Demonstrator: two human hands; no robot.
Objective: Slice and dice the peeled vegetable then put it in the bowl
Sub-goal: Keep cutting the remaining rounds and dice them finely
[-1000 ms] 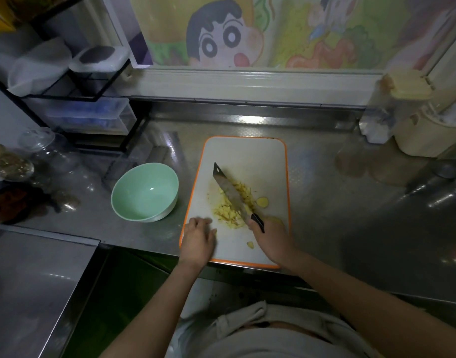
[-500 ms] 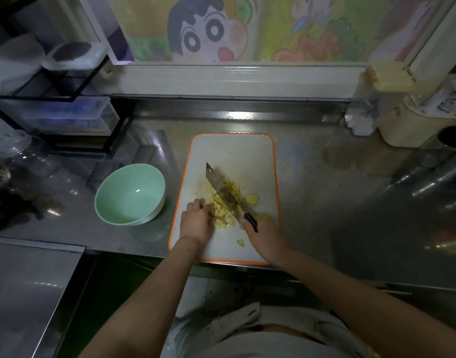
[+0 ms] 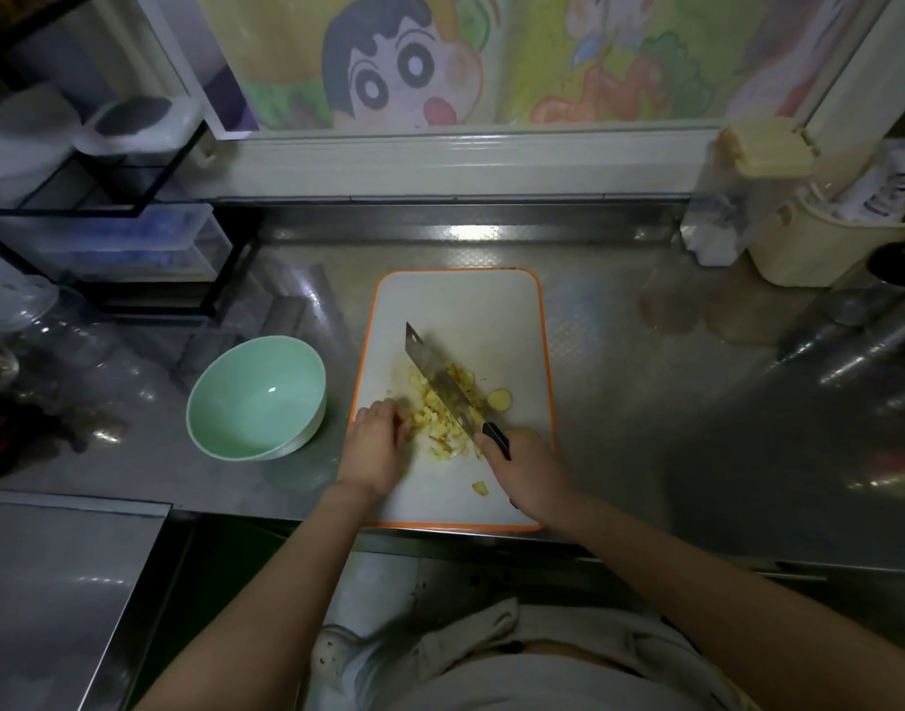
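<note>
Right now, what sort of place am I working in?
Probably a home kitchen: a stainless steel counter holds an orange-rimmed cutting board with diced yellow vegetable, the right hand grips a knife over it, and a green bowl sits beside the board.

Left hand (image 3: 373, 449): centre of frame, back up, fingers curled downward, tips blurred; whether they hold anything cannot be told.
Right hand (image 3: 529, 469): just right of centre, curled round the black handle of a knife (image 3: 437, 374).
Left forearm (image 3: 265, 582): bare, rising from lower left.
Right forearm (image 3: 696, 567): bare, rising from lower right.
</note>
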